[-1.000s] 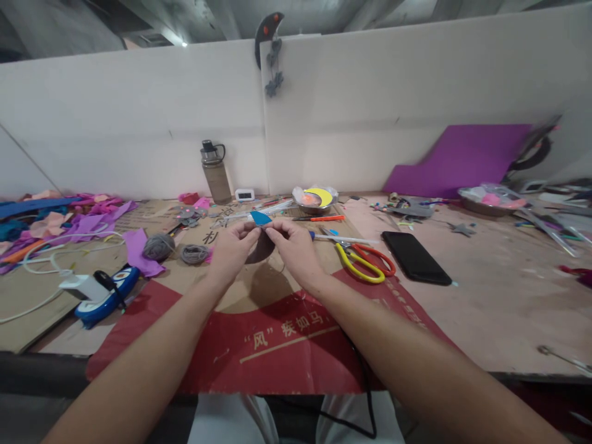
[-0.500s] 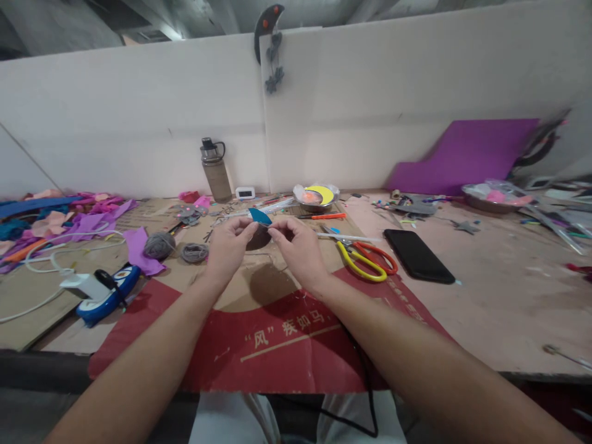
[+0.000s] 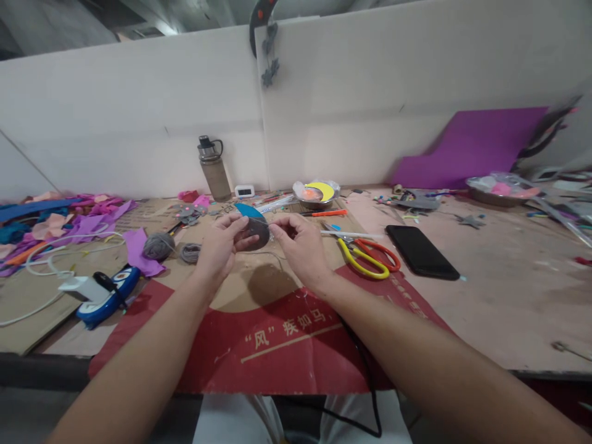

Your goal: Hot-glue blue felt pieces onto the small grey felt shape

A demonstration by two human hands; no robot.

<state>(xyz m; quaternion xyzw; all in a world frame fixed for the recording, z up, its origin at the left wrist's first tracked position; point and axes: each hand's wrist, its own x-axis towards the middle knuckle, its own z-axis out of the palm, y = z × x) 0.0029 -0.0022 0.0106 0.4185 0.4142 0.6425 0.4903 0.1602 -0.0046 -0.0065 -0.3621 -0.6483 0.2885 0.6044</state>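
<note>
A rounded dark grey piece with a blue part is gripped in my left hand, its face turned toward me above the cardboard. My right hand is pinched at the piece's right edge; a thin thread seems to run there, too fine to make out fully. Grey yarn lies in a ball to the left, with a smaller one nearer my left hand. Scissors with yellow and red handles rest to the right of my right hand.
A black phone lies right of the scissors. Behind stand a bottle, a small white clock and a bowl with a yellow crescent. Felt scraps and a blue power strip are at the left.
The grey and blue piece has turned to show more of its face and shifted slightly left with my left hand. My right hand stays pinched near its edge.
</note>
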